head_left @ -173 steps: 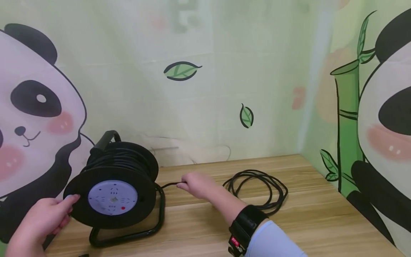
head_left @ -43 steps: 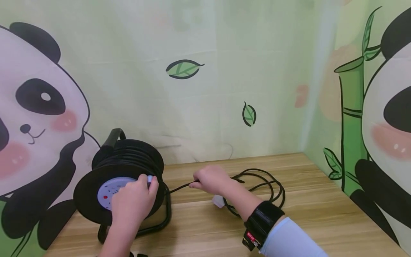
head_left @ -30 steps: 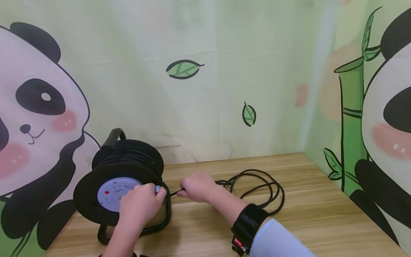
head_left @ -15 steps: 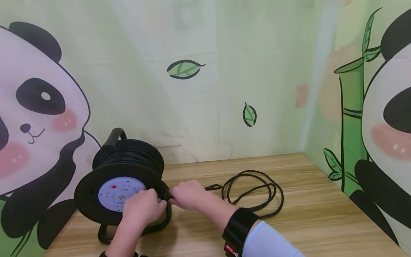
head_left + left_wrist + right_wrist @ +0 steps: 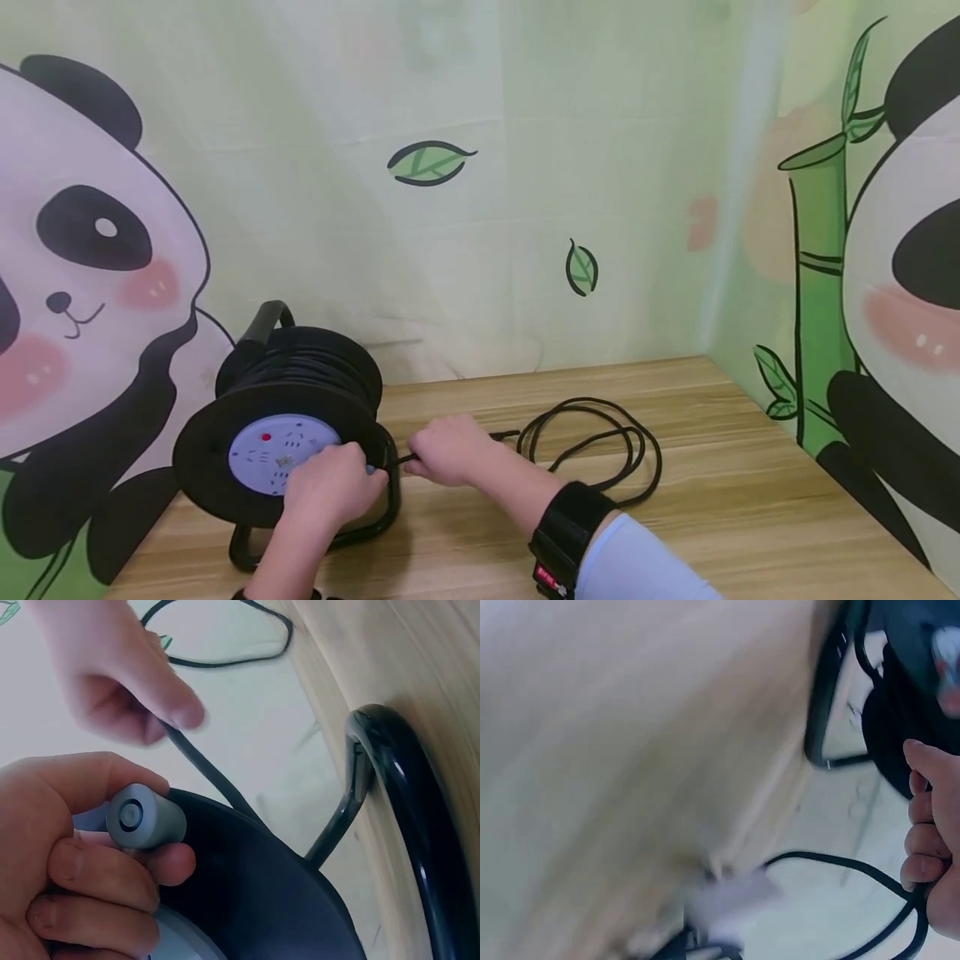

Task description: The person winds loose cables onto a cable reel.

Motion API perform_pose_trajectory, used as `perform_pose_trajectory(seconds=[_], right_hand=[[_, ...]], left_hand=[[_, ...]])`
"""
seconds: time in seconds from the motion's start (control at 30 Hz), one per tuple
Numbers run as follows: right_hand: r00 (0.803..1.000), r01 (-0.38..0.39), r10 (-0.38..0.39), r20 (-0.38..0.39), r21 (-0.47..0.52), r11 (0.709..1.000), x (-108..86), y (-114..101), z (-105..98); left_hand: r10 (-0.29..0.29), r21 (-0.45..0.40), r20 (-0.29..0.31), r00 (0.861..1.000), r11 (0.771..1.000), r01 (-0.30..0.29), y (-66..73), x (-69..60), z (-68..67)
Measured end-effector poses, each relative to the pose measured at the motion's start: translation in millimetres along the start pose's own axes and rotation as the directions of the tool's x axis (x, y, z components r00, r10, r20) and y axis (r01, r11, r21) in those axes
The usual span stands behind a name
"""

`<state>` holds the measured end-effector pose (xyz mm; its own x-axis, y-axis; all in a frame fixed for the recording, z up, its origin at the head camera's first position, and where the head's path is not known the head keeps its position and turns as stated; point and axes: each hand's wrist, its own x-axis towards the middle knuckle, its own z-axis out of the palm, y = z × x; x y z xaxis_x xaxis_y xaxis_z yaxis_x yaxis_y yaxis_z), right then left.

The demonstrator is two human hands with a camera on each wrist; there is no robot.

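Head view shows us a blue sleeve [image 5: 637, 558] and a black wrist strap [image 5: 573, 529] nearest to us. Just past them is the left hand [image 5: 333, 483]. We see its fingers curled round a small grey knob [image 5: 150, 817] on the front of the big black reel [image 5: 277, 400]. Close by, the right hand [image 5: 450, 450] has its fingers bent tight around the black cord [image 5: 214, 776], which runs from the fist to the reel. Below that hand, the right wrist view shows us a pale block [image 5: 731, 900], too blurry to name. The reel stands on the wooden table [image 5: 480, 533], on our left. It has a round blue plate [image 5: 281, 450] with little holes and a red dot [image 5: 266, 437]. More cord is wound behind, under a black handle [image 5: 270, 325]. On our right, loops [image 5: 660, 462] of cord lie on the table. Farthest away, we see a pale green wall [image 5: 487, 250] with painted pandas [image 5: 90, 229], leaves [image 5: 431, 162] and bamboo [image 5: 817, 242].
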<state>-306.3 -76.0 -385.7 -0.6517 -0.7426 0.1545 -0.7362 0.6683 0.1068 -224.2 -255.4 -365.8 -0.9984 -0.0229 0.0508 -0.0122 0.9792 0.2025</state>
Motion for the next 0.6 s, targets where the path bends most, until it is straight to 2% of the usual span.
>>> perform_pose_trajectory(seconds=[0.1, 0.2, 0.33, 0.6], right_hand=[[0.999, -0.034, 0.033, 0.015, 0.071, 0.997, -10.0, 25.0, -9.1], [0.997, -0.07, 0.071, -0.006, 0.098, 0.993, -19.4, 51.4, -21.0], [0.991, -0.125, 0.129, -0.042, 0.085, 0.988, -34.3, 84.0, -32.2], [0.974, -0.211, 0.22, -0.053, 0.132, 0.969, -68.2, 138.4, -44.9]], left_hand=[[-0.005, -0.008, 0.025, 1.0, 1.0, 0.005, -0.3, -1.1, 1.7], [-0.007, -0.01, 0.038, 0.999, 1.0, 0.008, -2.3, -0.6, 0.7], [-0.012, -0.006, 0.047, 0.999, 1.0, 0.012, -3.5, 0.3, -0.1], [-0.022, -0.008, 0.059, 0.998, 1.0, 0.022, -2.3, 0.9, -0.1]])
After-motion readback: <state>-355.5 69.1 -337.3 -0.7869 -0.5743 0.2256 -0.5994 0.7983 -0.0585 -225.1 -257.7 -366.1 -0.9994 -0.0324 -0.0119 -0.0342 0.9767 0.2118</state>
